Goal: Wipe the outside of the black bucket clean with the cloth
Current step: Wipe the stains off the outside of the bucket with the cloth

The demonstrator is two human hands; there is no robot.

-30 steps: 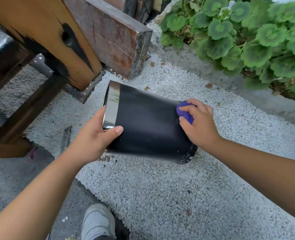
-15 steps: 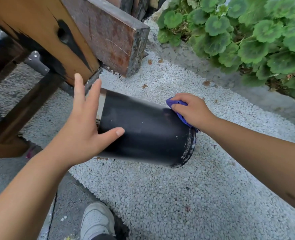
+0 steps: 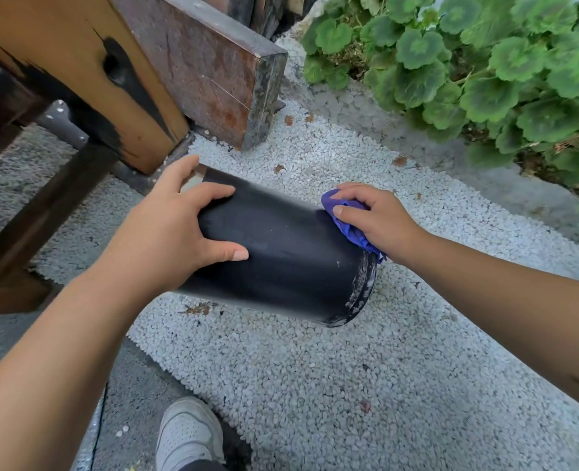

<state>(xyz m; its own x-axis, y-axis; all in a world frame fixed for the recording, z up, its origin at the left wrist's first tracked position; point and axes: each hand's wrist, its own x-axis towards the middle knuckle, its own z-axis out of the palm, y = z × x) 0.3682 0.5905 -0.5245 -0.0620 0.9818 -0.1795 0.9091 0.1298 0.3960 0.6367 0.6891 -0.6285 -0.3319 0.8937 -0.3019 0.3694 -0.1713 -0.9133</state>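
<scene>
Wiping is under way in the head view, the only view given: the black bucket (image 3: 281, 253) lies on its side over the white gravel (image 3: 349, 368), its base end toward the person's right and its open end toward the wooden beam (image 3: 87, 73) at the left. The left hand (image 3: 176, 232) grasps the wall near the open end, fingers curled over the top and thumb spread along the near face, steadying it. The right hand (image 3: 376, 219) pinches a bunched purple cloth (image 3: 346, 215) and presses it against the upper wall close to the base edge.

The step in hand appears to be rubbing the side wall near the base. That base rim shows pale scuffs or dried residue, and a few light specks sit on the wall just beside it, so the job looks only partly done. The near face looks matte and fairly even; the far side and underside are hidden.

The next move likely calls for the cloth to travel along the wall and over the scuffed rim, then for the left hand to roll the bucket so unseen faces come up. A firm left grip matters, since a round body on loose gravel could roll. A white shoe (image 3: 189, 433) stands near the bottom edge, and green leafy plants (image 3: 485, 62) fill the upper right.
</scene>
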